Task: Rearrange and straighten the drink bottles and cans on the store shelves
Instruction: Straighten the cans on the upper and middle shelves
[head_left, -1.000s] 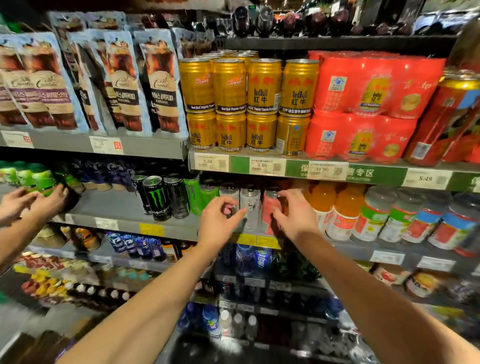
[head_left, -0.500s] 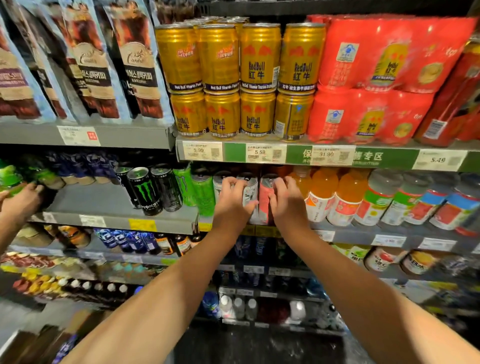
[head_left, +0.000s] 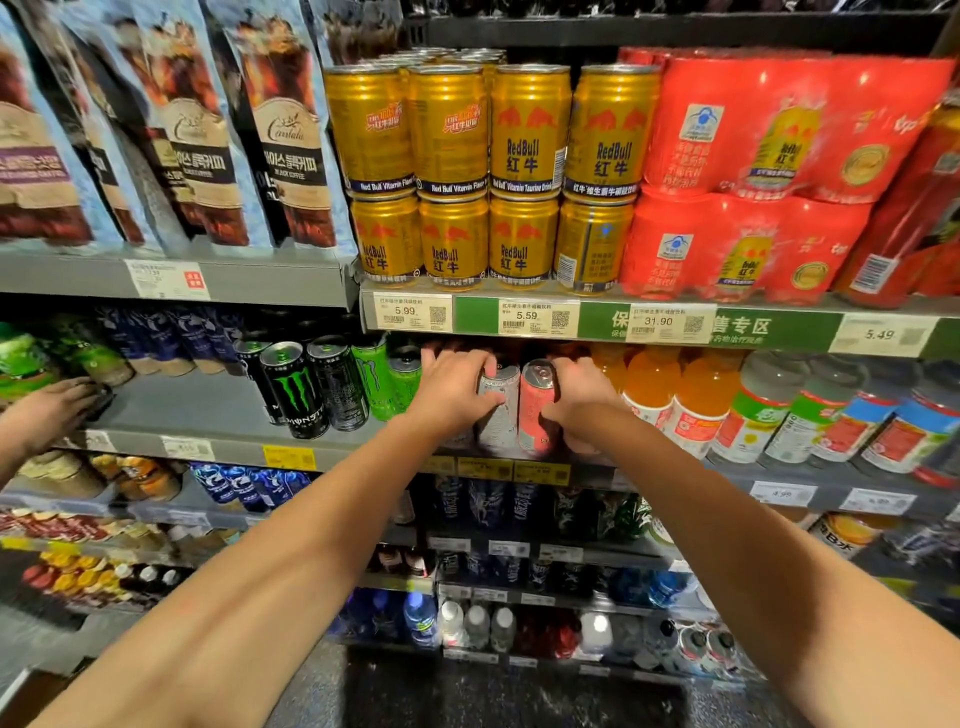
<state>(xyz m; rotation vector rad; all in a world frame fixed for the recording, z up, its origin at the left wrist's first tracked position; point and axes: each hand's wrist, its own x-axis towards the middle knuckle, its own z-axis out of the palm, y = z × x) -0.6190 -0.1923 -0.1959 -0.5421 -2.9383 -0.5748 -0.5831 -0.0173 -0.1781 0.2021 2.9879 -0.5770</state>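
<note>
Two tall slim drink cans stand side by side at the front edge of a grey metal store shelf (head_left: 218, 410), between the person's two hands. The silver-white aluminium can (head_left: 500, 410) is gripped by the left hand (head_left: 453, 391), whose fingers curl over its rim and around its left side. The pink-red aluminium can (head_left: 537, 410) touches the silver one on its right and is gripped by the right hand (head_left: 582, 397), thumb on the front, fingers wrapped around the far side. Both cans lean slightly towards the camera's left. Both bare forearms reach up from the bottom corners.

Just left of the left hand stand two bright green cans (head_left: 375, 382), then two black cans with a green claw logo (head_left: 296, 389). Just right of the right hand is a row of clear plastic bottles of orange drink (head_left: 701, 400), followed by bottles with green, blue and red labels (head_left: 852, 426).

Above the hands, beyond a strip of white price tags (head_left: 537, 316) on a green shelf edge, gold Red Bull cans (head_left: 524, 130) are stacked two high, with red shrink-wrapped multipacks (head_left: 779, 130) to their right. Up and to the left hang pale blue coffee pouches (head_left: 283, 130).

Far to the left, on the same shelf level as the hands, another person's hand (head_left: 49, 408) rests by green-capped bottles (head_left: 31, 358). Below the hands, lower shelves hold blurred blue and dark bottles (head_left: 249, 486).
</note>
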